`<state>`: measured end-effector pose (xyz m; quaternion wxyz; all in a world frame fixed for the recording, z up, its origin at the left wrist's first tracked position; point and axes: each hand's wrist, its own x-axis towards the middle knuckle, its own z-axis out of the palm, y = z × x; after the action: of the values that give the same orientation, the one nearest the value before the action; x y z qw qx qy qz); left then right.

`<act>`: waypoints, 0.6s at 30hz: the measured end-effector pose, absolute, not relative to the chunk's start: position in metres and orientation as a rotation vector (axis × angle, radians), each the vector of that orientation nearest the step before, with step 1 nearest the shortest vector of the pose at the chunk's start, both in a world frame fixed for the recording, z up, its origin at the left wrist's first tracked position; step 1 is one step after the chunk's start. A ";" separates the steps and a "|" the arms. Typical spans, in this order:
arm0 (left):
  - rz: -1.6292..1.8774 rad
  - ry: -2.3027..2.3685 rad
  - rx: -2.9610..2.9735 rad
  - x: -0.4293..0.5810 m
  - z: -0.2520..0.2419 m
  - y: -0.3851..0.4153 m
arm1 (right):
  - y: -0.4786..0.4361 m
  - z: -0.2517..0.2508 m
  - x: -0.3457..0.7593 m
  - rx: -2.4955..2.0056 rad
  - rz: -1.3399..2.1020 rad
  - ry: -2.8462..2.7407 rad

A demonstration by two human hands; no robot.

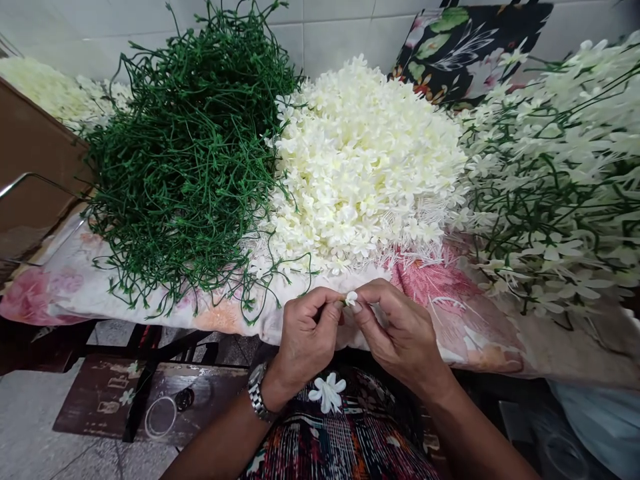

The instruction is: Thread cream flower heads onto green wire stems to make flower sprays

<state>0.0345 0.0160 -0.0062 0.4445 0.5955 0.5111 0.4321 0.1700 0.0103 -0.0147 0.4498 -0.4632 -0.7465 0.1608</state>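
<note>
My left hand (307, 337) and my right hand (397, 330) meet at the near edge of a flower-print cloth (65, 283). Both are pinched shut on one small white artificial flower (351, 298) held between their fingertips. A wristwatch (257, 393) sits on my left wrist. Beyond the hands lie a pile of green plastic stems (190, 160) on the left and a heap of loose white flowers (360, 167) in the middle. Another white flower (327, 391) lies on my lap.
A mound of stems fitted with white flowers (555, 173) fills the right. More white flowers (50, 93) lie far left behind a brown board (30, 153). A dark floral cushion (465, 47) leans on the tiled wall. A low wooden stool (115, 400) stands on the floor.
</note>
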 end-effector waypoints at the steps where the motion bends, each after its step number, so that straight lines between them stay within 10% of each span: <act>1: 1.072 1.269 1.475 0.035 -0.006 0.016 | 0.011 -0.016 0.170 -1.143 0.390 -1.847; 18: 1.026 1.169 1.227 0.030 -0.006 0.018 | 0.010 -0.008 0.179 -1.168 0.329 -1.887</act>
<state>0.0302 0.0184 -0.0060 0.5483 0.5180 0.4934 0.4332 0.1785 0.0100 -0.0077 0.4339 -0.4691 -0.7578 0.1322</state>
